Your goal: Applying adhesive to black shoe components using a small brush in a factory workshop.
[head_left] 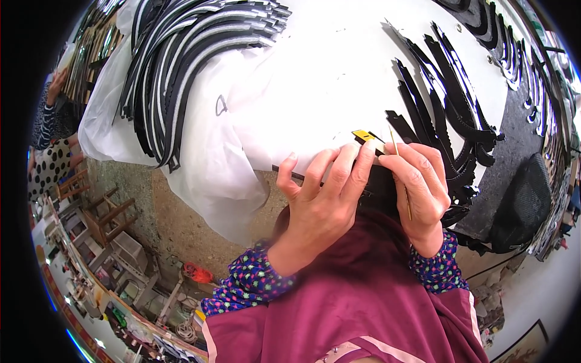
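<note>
At the near edge of the white table, my left hand [327,202] is closed over a narrow black strip [287,172], its thumb hidden. That strip's left part shows beneath the fingers. By the index fingertip lies a small yellow piece [365,135] with black edges; I cannot tell whether it is fixed to the strip. Close beside it, my right hand [420,187] is closed with a thin, light brown stick [408,206] slanting through its fingers. The right fingertips meet the dark material next to the left index finger.
Curved black, grey and white strips [200,45] are heaped at the far left on white sheeting [218,181]. Black strips [445,103] lie spread on the right, by a black mesh piece [526,202]. Wooden stools [109,215] stand on the floor; another person's arm [45,115] shows far left.
</note>
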{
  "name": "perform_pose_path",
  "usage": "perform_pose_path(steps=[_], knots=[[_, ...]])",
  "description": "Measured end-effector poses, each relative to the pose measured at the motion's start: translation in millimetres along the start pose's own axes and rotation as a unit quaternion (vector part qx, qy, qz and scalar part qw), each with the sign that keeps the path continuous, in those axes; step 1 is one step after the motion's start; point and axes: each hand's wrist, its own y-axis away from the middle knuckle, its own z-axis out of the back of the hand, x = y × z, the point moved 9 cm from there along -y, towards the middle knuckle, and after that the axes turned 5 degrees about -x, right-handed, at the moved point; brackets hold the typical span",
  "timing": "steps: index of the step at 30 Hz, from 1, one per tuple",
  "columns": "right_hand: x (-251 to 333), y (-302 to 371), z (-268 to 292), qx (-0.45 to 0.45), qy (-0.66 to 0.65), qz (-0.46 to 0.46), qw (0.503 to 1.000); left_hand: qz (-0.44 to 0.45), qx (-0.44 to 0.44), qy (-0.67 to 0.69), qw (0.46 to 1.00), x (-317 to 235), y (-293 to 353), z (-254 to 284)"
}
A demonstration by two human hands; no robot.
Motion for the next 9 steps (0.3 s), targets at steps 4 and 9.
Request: perform_pose_path(steps=[4,9], knots=[[1.5,0.5,0.7,-0.004,0.001,0.006,1.0,-0.001,0.0,0.003,1.0,-0.2,0.1,0.3],[2.0,1.7,0.5,-0.001,0.002,0.014,1.0,-0.002,0.004,0.002,1.0,0.2,0.9,-0.1]])
